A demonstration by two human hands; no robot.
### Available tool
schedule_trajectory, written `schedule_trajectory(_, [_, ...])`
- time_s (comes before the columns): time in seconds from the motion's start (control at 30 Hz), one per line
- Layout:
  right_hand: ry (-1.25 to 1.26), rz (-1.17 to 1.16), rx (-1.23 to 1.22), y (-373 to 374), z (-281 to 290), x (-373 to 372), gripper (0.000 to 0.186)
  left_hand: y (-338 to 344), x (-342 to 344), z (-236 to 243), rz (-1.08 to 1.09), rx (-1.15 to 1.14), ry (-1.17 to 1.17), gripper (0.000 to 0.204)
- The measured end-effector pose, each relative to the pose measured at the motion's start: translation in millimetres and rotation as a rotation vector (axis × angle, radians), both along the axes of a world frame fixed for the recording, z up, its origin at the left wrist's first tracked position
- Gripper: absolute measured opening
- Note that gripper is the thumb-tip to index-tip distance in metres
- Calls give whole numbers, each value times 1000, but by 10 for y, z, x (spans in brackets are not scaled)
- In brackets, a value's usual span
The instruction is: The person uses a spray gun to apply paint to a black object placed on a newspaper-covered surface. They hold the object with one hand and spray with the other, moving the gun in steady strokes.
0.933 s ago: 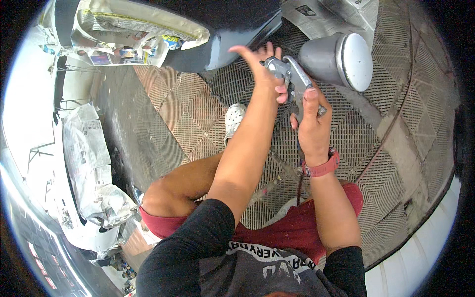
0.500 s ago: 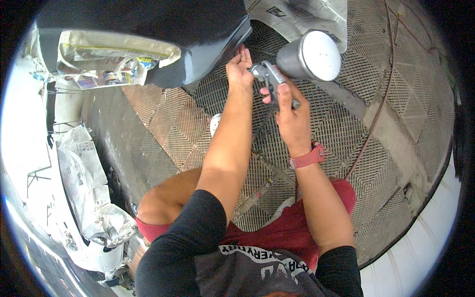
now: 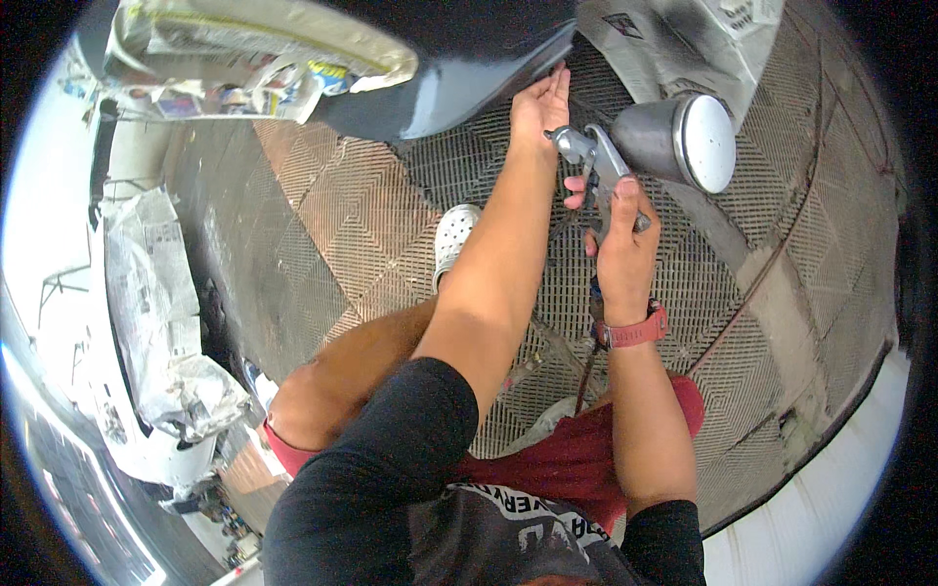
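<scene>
A metal paint spray gun [image 3: 608,164] is in my right hand [image 3: 625,230], whose fingers wrap round its handle. Its grey cup [image 3: 647,140] with a white lid tilts out to the right. The nozzle points left, close to my left wrist. My left hand [image 3: 539,105] reaches out palm up, fingers extended, holding nothing. Its fingertips are at the lower edge of a glossy dark car body panel [image 3: 469,90]; whether they touch it I cannot tell. An opening in the panel is masked with newspaper [image 3: 244,80] and pale tape.
Grey newspaper sheeting [image 3: 674,59] hangs beyond the cup. A thin hose [image 3: 767,273] runs across the grated floor [image 3: 381,234] at right. White parts with crumpled masking paper [image 3: 156,283] stand at left. My white perforated clog [image 3: 455,234] rests below my left forearm.
Both hands and the spray gun appear farther right in view. The dark panel has shifted up and right, and more of the white clog shows. My grip on the gun is unchanged.
</scene>
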State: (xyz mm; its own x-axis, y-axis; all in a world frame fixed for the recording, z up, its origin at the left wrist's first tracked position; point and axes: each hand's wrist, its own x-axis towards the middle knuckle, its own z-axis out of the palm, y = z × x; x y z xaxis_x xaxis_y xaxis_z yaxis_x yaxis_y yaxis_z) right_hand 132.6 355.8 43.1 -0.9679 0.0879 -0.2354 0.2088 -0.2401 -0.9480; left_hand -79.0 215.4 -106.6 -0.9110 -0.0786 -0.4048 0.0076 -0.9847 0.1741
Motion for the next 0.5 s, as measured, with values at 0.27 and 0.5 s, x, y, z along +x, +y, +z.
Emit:
schedule_trajectory(0.27, [15, 116, 27, -151, -71, -29, 60, -1112, 1012, 381, 410, -30, -4, 56])
schedule_trajectory(0.5, [32, 170, -91, -184, -53, 52, 61, -2081, 668, 734, 436, -515, -149, 78])
